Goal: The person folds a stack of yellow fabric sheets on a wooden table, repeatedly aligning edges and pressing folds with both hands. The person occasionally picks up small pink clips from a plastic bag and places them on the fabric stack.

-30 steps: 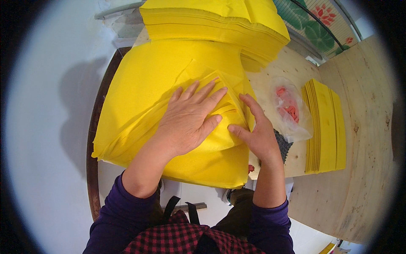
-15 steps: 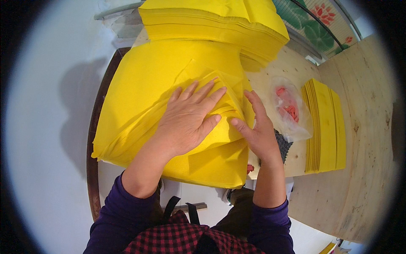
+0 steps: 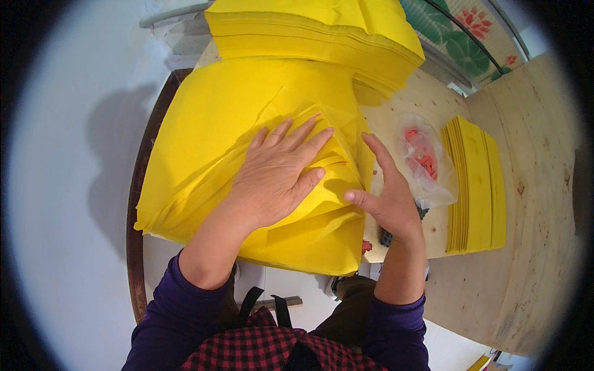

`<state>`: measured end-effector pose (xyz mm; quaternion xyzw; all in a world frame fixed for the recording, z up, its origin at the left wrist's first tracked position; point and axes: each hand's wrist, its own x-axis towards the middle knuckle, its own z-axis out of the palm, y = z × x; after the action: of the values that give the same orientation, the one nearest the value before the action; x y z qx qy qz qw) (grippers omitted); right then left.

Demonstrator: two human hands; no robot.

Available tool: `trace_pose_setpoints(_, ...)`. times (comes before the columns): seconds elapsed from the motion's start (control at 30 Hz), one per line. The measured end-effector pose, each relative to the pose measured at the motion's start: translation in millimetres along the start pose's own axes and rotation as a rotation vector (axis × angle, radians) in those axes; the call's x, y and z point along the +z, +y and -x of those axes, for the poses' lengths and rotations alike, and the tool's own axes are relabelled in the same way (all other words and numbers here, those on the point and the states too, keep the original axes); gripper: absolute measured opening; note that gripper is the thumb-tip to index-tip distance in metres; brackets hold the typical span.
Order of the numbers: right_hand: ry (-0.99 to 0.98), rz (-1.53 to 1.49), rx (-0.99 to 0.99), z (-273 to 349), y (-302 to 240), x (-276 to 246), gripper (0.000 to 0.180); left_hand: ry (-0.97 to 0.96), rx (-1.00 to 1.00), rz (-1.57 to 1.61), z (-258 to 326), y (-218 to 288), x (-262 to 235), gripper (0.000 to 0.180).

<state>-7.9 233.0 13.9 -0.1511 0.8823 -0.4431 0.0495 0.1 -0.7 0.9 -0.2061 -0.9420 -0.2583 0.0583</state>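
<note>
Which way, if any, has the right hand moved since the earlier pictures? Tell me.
Yes: the right hand has shifted to the right, nearer the clear plastic bag.

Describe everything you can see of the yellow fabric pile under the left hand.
The yellow fabric pile is bright and matte and looks like thin felt or nonwoven cloth. Layered folds slant across its top, with loose edges bunched at the near left corner; its far part lies smoother. The left hand rests on it, palm down. The right hand is open by its right edge; contact is unclear. A second yellow stack stands beyond.
</note>
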Motion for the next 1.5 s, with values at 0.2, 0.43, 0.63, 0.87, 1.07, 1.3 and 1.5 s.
trace_pose_setpoints(0.2, 0.073, -0.012, 0.04, -8.0, 6.4, 21.3, 0.089, 0.001, 0.004, 0.001, 0.2, -0.6, -0.3, 0.061)
trace_pose_setpoints(0.43, -0.039, 0.175, -0.004, -0.5, 3.7, 13.6, 0.098, 0.028, 0.016, -0.029, 0.8, 1.2, -0.3, 0.058)
trace_pose_setpoints(0.63, 0.012, 0.092, -0.028, 0.1, 5.1, 1.0, 0.098, -0.002, 0.001, -0.014, 0.7, 0.8, -1.1, 0.061)
trace_pose_setpoints(0.87, 0.103, 0.044, 0.041, -6.4, 7.8, 21.0, 0.085, -0.004, 0.006, 0.009, 0.5, 0.5, -2.0, 0.061)
trace_pose_setpoints(1.07, -0.001, 0.101, 0.016, -1.6, 0.7, 17.1, 0.091, -0.006, 0.001, 0.001, 0.9, 1.0, -1.6, 0.061)
trace_pose_setpoints(1.3, 0.018, 0.075, 0.033, 7.5, 10.3, -14.0, 0.081, 0.007, 0.001, -0.006, 0.7, 1.3, -1.4, 0.06)
trace_pose_setpoints(1.5, -0.062, 0.275, 0.459, 16.9, 26.7, -41.2, 0.044, 0.006, 0.005, -0.009, 0.8, 1.3, -2.1, 0.059)
